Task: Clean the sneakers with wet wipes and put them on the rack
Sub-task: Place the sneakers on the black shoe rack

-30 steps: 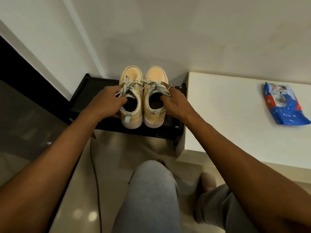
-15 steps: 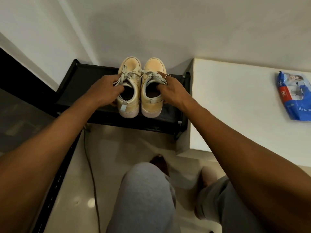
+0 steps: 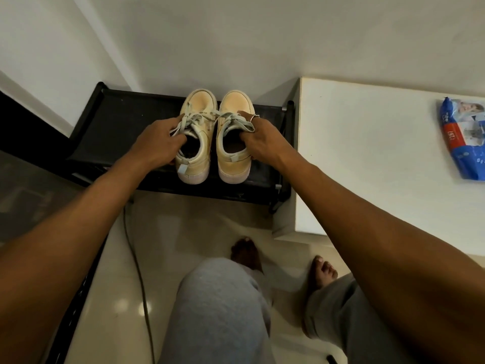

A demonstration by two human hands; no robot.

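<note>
Two pale yellow sneakers with light laces stand side by side, toes to the wall, on the top shelf of the black rack point(image 3: 115, 119). My left hand point(image 3: 157, 143) grips the left sneaker point(image 3: 195, 143) at its collar, thumb inside the opening and fingers on the laces. The right sneaker point(image 3: 233, 151) is held the same way by my right hand point(image 3: 262, 143), which wears a ring. A blue pack of wet wipes point(image 3: 463, 137) lies on the white surface at the far right.
A white counter point(image 3: 367, 153) butts against the rack's right side. A white wall rises behind both. A dark cable point(image 3: 139, 271) runs across the glossy floor below the rack. My grey-trousered knees and bare feet are at the bottom.
Both hands and the pair of sneakers sit slightly further back on the shelf; the camera has tilted, so more floor and my feet show.
</note>
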